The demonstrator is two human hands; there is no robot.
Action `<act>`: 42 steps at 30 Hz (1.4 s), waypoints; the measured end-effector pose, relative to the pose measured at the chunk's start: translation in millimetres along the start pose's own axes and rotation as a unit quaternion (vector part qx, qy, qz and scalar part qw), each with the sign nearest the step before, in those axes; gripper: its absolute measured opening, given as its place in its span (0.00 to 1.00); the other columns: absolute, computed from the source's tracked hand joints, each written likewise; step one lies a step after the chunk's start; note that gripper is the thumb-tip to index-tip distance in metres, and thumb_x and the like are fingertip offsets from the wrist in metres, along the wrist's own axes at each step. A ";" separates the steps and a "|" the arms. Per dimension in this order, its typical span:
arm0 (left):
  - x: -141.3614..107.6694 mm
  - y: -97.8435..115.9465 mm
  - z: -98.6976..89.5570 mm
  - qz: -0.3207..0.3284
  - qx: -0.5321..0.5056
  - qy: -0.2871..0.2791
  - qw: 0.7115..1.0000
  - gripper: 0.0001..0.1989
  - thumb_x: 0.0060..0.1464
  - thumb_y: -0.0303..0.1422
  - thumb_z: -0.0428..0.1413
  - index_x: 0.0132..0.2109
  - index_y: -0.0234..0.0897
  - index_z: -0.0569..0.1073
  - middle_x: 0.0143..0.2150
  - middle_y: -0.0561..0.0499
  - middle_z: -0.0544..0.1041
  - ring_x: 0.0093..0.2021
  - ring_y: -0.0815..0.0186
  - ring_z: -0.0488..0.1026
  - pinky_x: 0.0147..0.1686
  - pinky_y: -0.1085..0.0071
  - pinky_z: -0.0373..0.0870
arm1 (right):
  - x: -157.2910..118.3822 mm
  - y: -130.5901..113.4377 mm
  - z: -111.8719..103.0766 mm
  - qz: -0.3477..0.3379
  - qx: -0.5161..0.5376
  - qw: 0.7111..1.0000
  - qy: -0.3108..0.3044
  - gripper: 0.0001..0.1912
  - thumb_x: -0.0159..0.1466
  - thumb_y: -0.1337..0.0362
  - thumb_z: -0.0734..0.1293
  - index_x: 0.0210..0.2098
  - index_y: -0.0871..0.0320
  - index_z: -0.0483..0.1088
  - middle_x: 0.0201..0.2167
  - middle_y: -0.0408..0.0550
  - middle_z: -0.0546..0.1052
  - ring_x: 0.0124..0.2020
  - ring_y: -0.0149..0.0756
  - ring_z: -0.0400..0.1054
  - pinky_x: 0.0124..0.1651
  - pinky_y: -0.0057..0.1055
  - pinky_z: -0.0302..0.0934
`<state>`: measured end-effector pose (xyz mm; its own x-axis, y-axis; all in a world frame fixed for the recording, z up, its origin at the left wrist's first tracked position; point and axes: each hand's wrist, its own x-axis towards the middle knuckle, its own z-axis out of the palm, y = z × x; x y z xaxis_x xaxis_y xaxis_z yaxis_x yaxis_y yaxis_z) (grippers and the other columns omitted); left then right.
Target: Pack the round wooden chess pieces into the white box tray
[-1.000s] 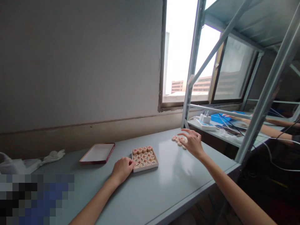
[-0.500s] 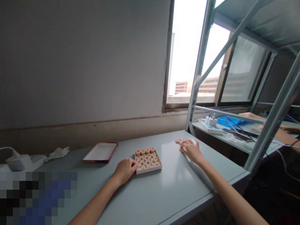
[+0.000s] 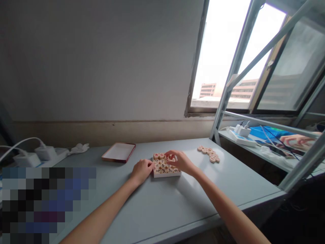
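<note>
A shallow white box (image 3: 167, 175) holds rows of round wooden Chinese chess pieces (image 3: 164, 170), marked in red at the back and dark in front. My left hand (image 3: 142, 170) rests on the table, fingers curled against the box's left wall. Over the right part of the box, my right hand (image 3: 181, 161) bends its thumb and fingers around a red-marked piece (image 3: 173, 158), which it partly covers. Several loose Chinese chess pieces (image 3: 210, 153) lie in a cluster on the table, right of the box.
The box's lid (image 3: 119, 152) lies upturned at the left. Power strips with white plugs (image 3: 45, 153) stand at the far left. A metal bed frame (image 3: 230, 84) rises at the table's right end. Beyond it, another person's hand (image 3: 299, 140) is near a blue basket (image 3: 262, 132).
My right hand has moved left from the loose pieces to the box, leaving the cluster uncovered. My left hand stays at the box's left side. The view has turned slightly left.
</note>
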<state>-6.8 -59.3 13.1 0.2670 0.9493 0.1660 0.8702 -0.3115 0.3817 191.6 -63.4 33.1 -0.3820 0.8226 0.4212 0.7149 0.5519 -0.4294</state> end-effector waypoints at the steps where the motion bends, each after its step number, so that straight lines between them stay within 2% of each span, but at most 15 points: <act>1: 0.1 -0.5 -0.2 -0.006 -0.003 0.007 1.000 0.22 0.55 0.37 0.40 0.24 0.35 0.74 0.21 0.49 0.73 0.25 0.67 0.68 0.24 0.74 0.50 | 6.0 -8.3 7.3 -0.008 -0.005 1.000 -0.007 0.10 0.54 0.64 0.65 0.38 0.55 0.68 0.32 0.43 0.74 0.32 0.31 0.67 0.35 0.27 0.58; 4: 0.5 -1.7 -0.8 -0.022 0.004 0.027 0.999 0.22 0.56 0.38 0.40 0.26 0.35 0.74 0.20 0.49 0.72 0.25 0.67 0.68 0.24 0.75 0.50 | 17.7 -20.9 23.7 -0.014 -0.043 0.999 -0.009 0.11 0.55 0.64 0.65 0.39 0.55 0.69 0.33 0.45 0.73 0.33 0.33 0.67 0.38 0.30 0.56; 10: 1.0 -1.3 -1.2 -0.024 0.023 0.035 0.999 0.21 0.57 0.40 0.40 0.30 0.37 0.74 0.25 0.49 0.75 0.28 0.66 0.70 0.24 0.74 0.51 | 21.0 -15.1 39.9 -0.011 -0.066 0.998 0.019 0.11 0.56 0.66 0.64 0.40 0.54 0.68 0.36 0.46 0.71 0.34 0.33 0.66 0.38 0.29 0.56; 15: 0.6 -0.7 -0.9 -0.021 0.041 0.031 0.998 0.20 0.57 0.41 0.41 0.31 0.37 0.73 0.30 0.47 0.76 0.33 0.63 0.72 0.25 0.73 0.51 | 20.2 -15.4 39.4 -0.039 -0.065 0.997 0.021 0.10 0.57 0.66 0.63 0.40 0.54 0.68 0.36 0.45 0.71 0.34 0.31 0.66 0.41 0.29 0.54; 24: -0.3 -0.6 1.2 -0.017 0.047 0.035 0.998 0.18 0.56 0.41 0.41 0.32 0.37 0.72 0.30 0.48 0.76 0.33 0.62 0.72 0.26 0.72 0.53 | 20.3 -10.8 47.8 -0.049 -0.058 0.997 0.025 0.10 0.57 0.66 0.63 0.40 0.53 0.67 0.37 0.46 0.70 0.37 0.34 0.66 0.40 0.29 0.55; 28: -2.2 3.1 -2.4 -0.032 0.062 0.049 0.996 0.16 0.56 0.41 0.42 0.38 0.38 0.70 0.29 0.50 0.74 0.32 0.64 0.72 0.26 0.73 0.55 | 20.4 -6.1 33.9 -0.033 -0.034 0.998 0.047 0.09 0.57 0.67 0.62 0.38 0.56 0.67 0.36 0.47 0.70 0.33 0.31 0.66 0.38 0.28 0.57; 31: -4.2 2.7 -10.0 -0.008 0.063 0.059 0.996 0.15 0.56 0.39 0.42 0.45 0.41 0.67 0.25 0.52 0.73 0.29 0.66 0.71 0.27 0.74 0.55 | 13.9 18.3 5.7 0.023 -0.100 0.990 0.094 0.09 0.58 0.69 0.59 0.37 0.57 0.67 0.35 0.48 0.71 0.31 0.32 0.65 0.40 0.33 0.56; 33: -5.1 -0.7 -14.8 0.035 0.066 0.061 0.995 0.17 0.57 0.38 0.40 0.49 0.44 0.66 0.26 0.52 0.73 0.30 0.66 0.71 0.28 0.74 0.56 | 3.8 45.2 -15.4 0.087 -0.205 0.966 0.129 0.11 0.58 0.69 0.57 0.38 0.57 0.68 0.39 0.51 0.71 0.37 0.38 0.65 0.43 0.38 0.54; 34: -5.2 -3.1 -16.4 0.058 0.069 0.062 0.994 0.18 0.57 0.38 0.40 0.51 0.45 0.65 0.27 0.51 0.74 0.30 0.66 0.71 0.28 0.74 0.56 | -2.7 60.4 -24.5 0.135 -0.264 0.945 0.137 0.12 0.57 0.69 0.57 0.39 0.58 0.68 0.41 0.53 0.71 0.42 0.43 0.63 0.43 0.41 0.54; 36: -5.0 -8.0 -17.8 0.098 0.078 0.060 0.990 0.19 0.58 0.38 0.39 0.53 0.47 0.64 0.29 0.50 0.75 0.30 0.65 0.71 0.30 0.73 0.57 | -16.9 90.7 -37.2 0.208 -0.343 0.909 0.111 0.16 0.57 0.68 0.57 0.44 0.59 0.67 0.49 0.58 0.66 0.50 0.49 0.58 0.46 0.48 0.51; 38: -4.5 -11.6 -17.2 0.117 0.085 0.055 0.988 0.19 0.58 0.38 0.39 0.53 0.46 0.64 0.30 0.49 0.75 0.30 0.65 0.71 0.30 0.73 0.58 | -30.2 117.0 -41.3 0.248 -0.383 0.887 0.065 0.19 0.58 0.69 0.55 0.47 0.58 0.65 0.55 0.57 0.60 0.56 0.51 0.49 0.50 0.57 0.44; 40: -4.1 -13.1 -15.9 0.115 0.090 0.057 0.988 0.18 0.57 0.39 0.40 0.51 0.45 0.67 0.29 0.48 0.75 0.29 0.64 0.71 0.30 0.73 0.58 | -40.0 136.0 -39.3 0.272 -0.380 0.884 0.033 0.22 0.58 0.71 0.51 0.50 0.55 0.64 0.55 0.55 0.60 0.58 0.52 0.47 0.49 0.64 0.37; 42: -4.0 -12.7 -14.7 0.107 0.097 0.067 0.987 0.17 0.57 0.39 0.41 0.48 0.43 0.68 0.27 0.49 0.74 0.29 0.64 0.71 0.28 0.73 0.58 | -45.3 146.2 -35.3 0.257 -0.365 0.894 0.044 0.24 0.58 0.72 0.50 0.50 0.52 0.64 0.53 0.54 0.64 0.57 0.54 0.49 0.48 0.66 0.33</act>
<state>-25.0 -59.8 20.9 0.4068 0.8446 0.3481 0.8662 -0.4777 0.1467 334.2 -24.8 -20.5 0.1323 0.9099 0.3931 0.9865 -0.1594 0.0369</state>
